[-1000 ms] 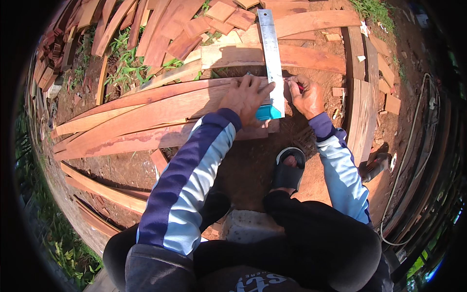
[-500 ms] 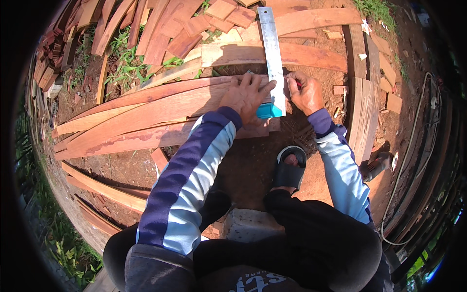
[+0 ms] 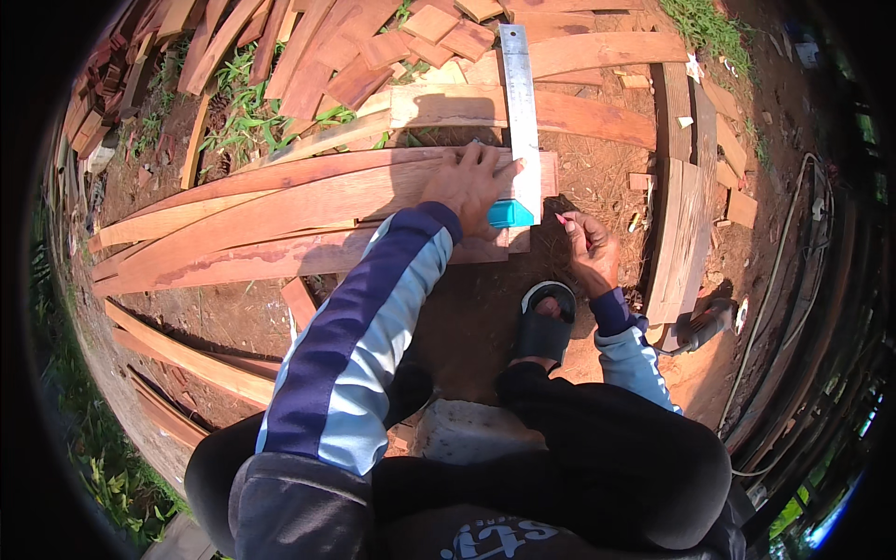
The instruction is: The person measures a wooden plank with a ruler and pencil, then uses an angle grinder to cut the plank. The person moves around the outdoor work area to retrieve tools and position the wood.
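My left hand (image 3: 471,191) presses on stacked reddish boards (image 3: 308,210), its bent fingers over the top board and its thumb against the metal try square (image 3: 518,89). The square's long blade lies across the boards, its teal handle (image 3: 511,214) just right of that hand. My right hand (image 3: 590,247) pinches a small red pencil (image 3: 566,220) over the dirt, right of the handle and just beyond the board ends.
Loose offcuts and planks (image 3: 355,70) lie ahead, weathered boards (image 3: 681,243) at right. A dark power tool (image 3: 700,327), cable (image 3: 803,187) and dark lengths of material (image 3: 831,327) lie farther right. My sandalled foot (image 3: 543,322) stands below the square, near a concrete block (image 3: 476,429).
My right hand has moved down and away from the blade with the red pencil, uncovering the board ends. My left hand and the square remain on the boards; the view has shifted slightly.
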A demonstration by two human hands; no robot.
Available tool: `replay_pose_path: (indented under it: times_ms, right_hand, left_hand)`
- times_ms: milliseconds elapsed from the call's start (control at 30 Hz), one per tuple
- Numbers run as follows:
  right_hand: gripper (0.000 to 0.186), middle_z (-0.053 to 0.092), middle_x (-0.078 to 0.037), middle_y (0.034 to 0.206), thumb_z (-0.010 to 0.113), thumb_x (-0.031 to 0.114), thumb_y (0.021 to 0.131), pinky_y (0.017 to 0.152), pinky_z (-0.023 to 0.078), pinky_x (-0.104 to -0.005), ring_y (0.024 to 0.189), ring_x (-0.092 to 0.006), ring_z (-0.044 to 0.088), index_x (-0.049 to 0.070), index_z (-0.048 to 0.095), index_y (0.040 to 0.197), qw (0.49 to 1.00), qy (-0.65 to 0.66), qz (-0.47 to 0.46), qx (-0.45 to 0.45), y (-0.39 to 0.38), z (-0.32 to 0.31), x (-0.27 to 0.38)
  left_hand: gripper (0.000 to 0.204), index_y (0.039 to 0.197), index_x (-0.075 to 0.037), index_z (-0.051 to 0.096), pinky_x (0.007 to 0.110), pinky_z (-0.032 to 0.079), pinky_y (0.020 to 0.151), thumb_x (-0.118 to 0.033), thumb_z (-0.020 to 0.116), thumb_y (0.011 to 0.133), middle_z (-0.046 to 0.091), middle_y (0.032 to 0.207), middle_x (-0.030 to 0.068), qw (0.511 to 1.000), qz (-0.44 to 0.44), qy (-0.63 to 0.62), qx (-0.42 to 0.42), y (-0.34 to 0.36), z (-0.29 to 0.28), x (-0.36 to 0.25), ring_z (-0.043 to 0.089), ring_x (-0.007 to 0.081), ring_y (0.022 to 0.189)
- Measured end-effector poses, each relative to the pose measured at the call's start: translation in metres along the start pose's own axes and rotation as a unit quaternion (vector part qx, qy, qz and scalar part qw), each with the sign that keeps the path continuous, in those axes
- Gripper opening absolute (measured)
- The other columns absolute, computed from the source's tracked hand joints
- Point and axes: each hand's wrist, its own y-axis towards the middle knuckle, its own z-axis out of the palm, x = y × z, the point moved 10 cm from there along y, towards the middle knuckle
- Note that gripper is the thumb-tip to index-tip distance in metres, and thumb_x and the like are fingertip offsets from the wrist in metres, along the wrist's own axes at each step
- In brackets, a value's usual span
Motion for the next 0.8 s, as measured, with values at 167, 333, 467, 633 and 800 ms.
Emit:
replay_pose_path:
  times_ms: [167,333,467,633,800]
  right_hand:
    - [0.025,0.063,-0.001,0.087,0.052,0.006,0.099,0.066,0.045,-0.0201,0.074,-0.0065,0.055,0.000,0.064,0.120,0.985,0.120,0.120,0.025,-0.061,-0.015,-0.037]
    - [0.018,0.061,-0.002,0.083,0.049,0.005,0.097,0.058,0.043,-0.0188,0.064,-0.0058,0.051,0.003,0.058,0.112,0.965,0.190,0.181,-0.002,-0.143,-0.014,-0.078]
    - [0.013,0.060,-0.002,0.082,0.050,0.007,0.096,0.054,0.042,-0.0198,0.060,-0.0059,0.049,0.005,0.056,0.107,0.939,0.200,0.275,-0.043,-0.197,-0.011,-0.124]
    - [0.016,0.060,-0.001,0.080,0.054,0.014,0.097,0.051,0.041,-0.0204,0.056,-0.0053,0.047,0.005,0.056,0.110,0.903,0.289,0.311,-0.071,-0.205,-0.025,-0.113]
    - [0.017,0.059,-0.001,0.079,0.054,0.015,0.097,0.050,0.041,-0.0205,0.055,-0.0052,0.047,0.004,0.056,0.110,0.890,0.327,0.307,-0.079,-0.213,-0.031,-0.112]
  left_hand:
    - [0.106,0.148,-0.021,0.037,0.050,0.041,0.098,-0.049,0.087,0.059,0.048,0.129,0.0144,1.000,-0.017,0.001,0.006,-0.004,0.001,-0.002,0.043,0.0334,0.123]
    - [0.092,0.142,-0.014,0.041,0.049,0.035,0.103,-0.044,0.082,0.066,0.046,0.134,0.0216,0.988,-0.059,0.109,-0.088,-0.012,-0.003,-0.007,0.044,0.0354,0.124]
    - [0.050,0.118,0.000,0.053,0.048,0.040,0.097,-0.027,0.067,0.078,0.051,0.129,0.0221,0.979,-0.029,0.164,-0.116,-0.030,0.003,-0.019,0.046,0.0339,0.124]
    - [0.040,0.111,-0.002,0.055,0.045,0.044,0.092,-0.023,0.064,0.079,0.059,0.116,0.0164,0.989,-0.029,0.101,-0.101,-0.031,0.020,-0.021,0.052,0.0309,0.116]
    - [0.058,0.113,-0.002,0.052,0.046,0.044,0.097,-0.025,0.079,0.067,0.060,0.112,0.0171,0.995,-0.046,-0.054,-0.063,-0.041,0.004,-0.022,0.054,0.0364,0.112]
